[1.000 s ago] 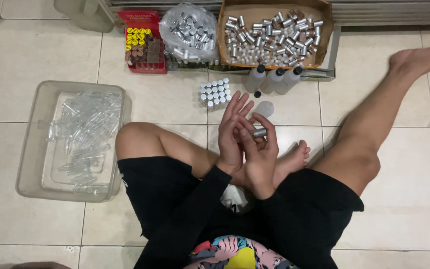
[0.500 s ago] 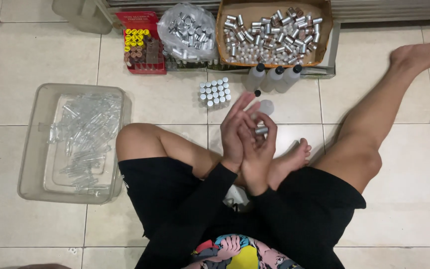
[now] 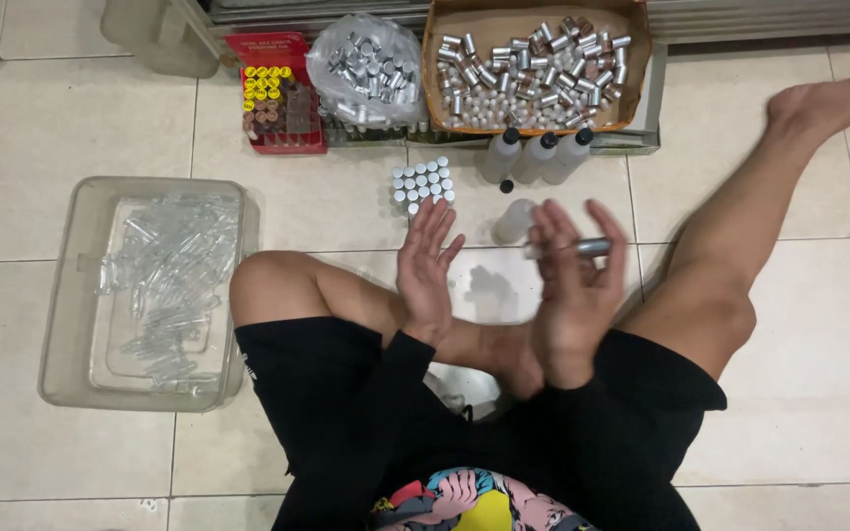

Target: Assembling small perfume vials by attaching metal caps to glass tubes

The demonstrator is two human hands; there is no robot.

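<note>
Holding a small vial with a silver cap point(image 3: 582, 247) in its fingertips, the right hand point(image 3: 571, 295) is raised above the crossed legs. The left hand point(image 3: 427, 267) is beside it, apart, open with flat fingers and holding nothing. Just beyond the left fingertips stands a cluster of capped vials point(image 3: 422, 185) on the floor. Beyond the right hand stand 3 plastic bottles with black caps point(image 3: 539, 155), and behind them a cardboard box of silver caps point(image 3: 533, 61). Far to the left of the left hand is a clear tub of empty vials point(image 3: 150, 290).

Silver-capped vial point(image 3: 590, 246), red rack point(image 3: 283, 95) of yellow caps, brown cardboard box point(image 3: 445, 29), clear plastic tub point(image 3: 71, 295), black shorts point(image 3: 346, 413)
</note>
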